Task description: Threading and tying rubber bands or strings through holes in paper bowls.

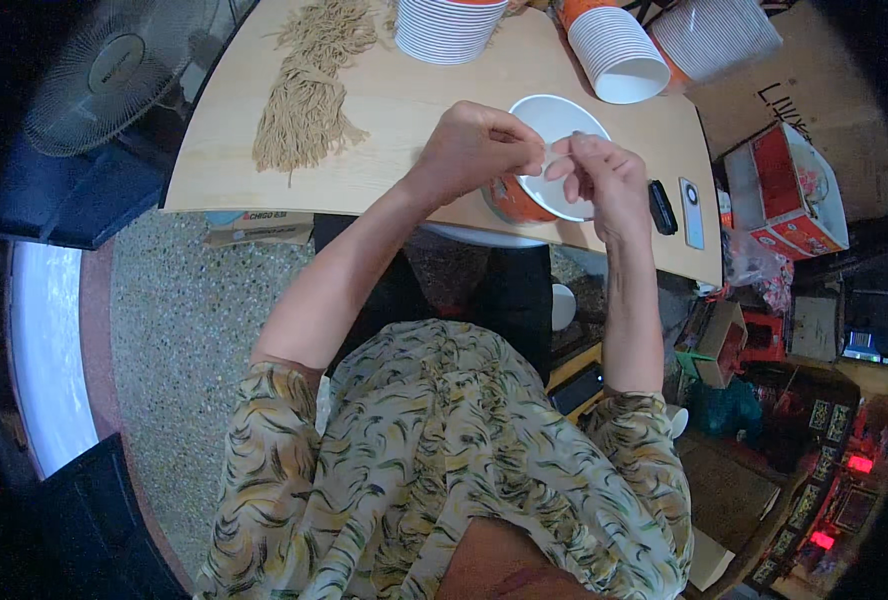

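Observation:
A paper cup (544,125), orange outside and white inside, lies tilted at the near edge of the wooden table (394,110), its open mouth facing up. My left hand (474,145) pinches its rim from the left. My right hand (604,180) holds the rim from the right, fingertips meeting the left hand's above the cup. What sits between the fingertips is too small to tell.
Stacks of the same cups (449,28) (614,50) (714,35) lie at the table's far side. A heap of tan fibres (309,90) covers the left part. A black object (662,207) and a phone (692,212) lie right of my hand. A fan (114,75) stands left; boxes (789,190) crowd the right.

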Demonstrator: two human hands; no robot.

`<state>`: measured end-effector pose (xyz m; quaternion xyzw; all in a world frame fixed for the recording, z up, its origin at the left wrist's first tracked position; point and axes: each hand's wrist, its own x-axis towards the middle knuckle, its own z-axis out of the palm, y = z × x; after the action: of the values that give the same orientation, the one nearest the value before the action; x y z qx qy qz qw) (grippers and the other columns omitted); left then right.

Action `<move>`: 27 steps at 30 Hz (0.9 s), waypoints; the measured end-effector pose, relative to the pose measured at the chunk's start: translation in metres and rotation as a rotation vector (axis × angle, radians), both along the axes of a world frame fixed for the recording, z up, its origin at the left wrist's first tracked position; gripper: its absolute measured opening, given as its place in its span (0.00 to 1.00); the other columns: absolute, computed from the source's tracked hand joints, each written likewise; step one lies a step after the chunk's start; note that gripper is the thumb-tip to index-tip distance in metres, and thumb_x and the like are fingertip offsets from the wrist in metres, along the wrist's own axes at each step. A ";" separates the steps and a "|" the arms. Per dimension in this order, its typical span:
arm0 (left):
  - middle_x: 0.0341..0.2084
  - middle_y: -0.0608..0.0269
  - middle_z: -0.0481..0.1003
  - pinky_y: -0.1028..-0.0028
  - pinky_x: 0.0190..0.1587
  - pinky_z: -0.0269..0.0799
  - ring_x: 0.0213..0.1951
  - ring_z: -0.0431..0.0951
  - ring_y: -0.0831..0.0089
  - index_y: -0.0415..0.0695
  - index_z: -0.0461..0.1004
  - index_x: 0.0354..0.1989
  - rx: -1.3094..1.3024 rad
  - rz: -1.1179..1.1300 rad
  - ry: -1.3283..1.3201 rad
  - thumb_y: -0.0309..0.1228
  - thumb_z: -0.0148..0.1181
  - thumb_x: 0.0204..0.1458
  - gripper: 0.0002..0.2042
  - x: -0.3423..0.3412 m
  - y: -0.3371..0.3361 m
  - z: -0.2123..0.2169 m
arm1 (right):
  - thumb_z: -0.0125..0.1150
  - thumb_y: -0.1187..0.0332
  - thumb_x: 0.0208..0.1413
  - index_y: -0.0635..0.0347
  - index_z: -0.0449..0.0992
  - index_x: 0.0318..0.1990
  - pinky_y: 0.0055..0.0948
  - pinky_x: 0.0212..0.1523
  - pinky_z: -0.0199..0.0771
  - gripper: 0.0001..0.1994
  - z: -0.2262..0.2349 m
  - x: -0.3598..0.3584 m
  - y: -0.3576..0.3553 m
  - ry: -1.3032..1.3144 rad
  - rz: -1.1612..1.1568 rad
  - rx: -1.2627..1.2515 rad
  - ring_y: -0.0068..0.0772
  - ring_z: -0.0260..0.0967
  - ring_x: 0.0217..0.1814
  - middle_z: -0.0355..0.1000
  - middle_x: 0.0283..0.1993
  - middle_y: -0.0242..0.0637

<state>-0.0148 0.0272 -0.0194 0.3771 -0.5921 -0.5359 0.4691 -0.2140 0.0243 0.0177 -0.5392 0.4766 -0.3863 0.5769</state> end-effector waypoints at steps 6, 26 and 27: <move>0.27 0.62 0.81 0.80 0.35 0.76 0.30 0.78 0.81 0.34 0.81 0.34 0.012 -0.033 0.042 0.25 0.65 0.49 0.07 -0.001 0.002 0.010 | 0.56 0.68 0.62 0.68 0.74 0.36 0.19 0.21 0.63 0.10 -0.004 -0.002 -0.012 0.104 -0.129 -0.323 0.18 0.63 0.19 0.76 0.33 0.37; 0.27 0.61 0.80 0.80 0.34 0.76 0.30 0.79 0.80 0.35 0.77 0.36 0.057 -0.118 0.113 0.22 0.63 0.50 0.07 0.009 0.002 0.011 | 0.63 0.73 0.57 0.65 0.75 0.42 0.12 0.14 0.46 0.08 -0.001 -0.002 -0.005 -0.010 0.201 -0.046 0.09 0.53 0.15 0.74 0.26 0.30; 0.29 0.61 0.80 0.79 0.37 0.77 0.32 0.80 0.78 0.35 0.76 0.38 0.048 -0.127 0.066 0.23 0.63 0.51 0.07 0.009 0.002 0.011 | 0.63 0.73 0.57 0.65 0.75 0.42 0.12 0.14 0.46 0.08 0.001 -0.002 -0.005 -0.010 0.200 -0.045 0.09 0.53 0.15 0.74 0.26 0.30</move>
<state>-0.0055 0.0293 -0.0088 0.3322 -0.5861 -0.5907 0.4441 -0.2159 0.0192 0.0184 -0.5952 0.4088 -0.3401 0.6024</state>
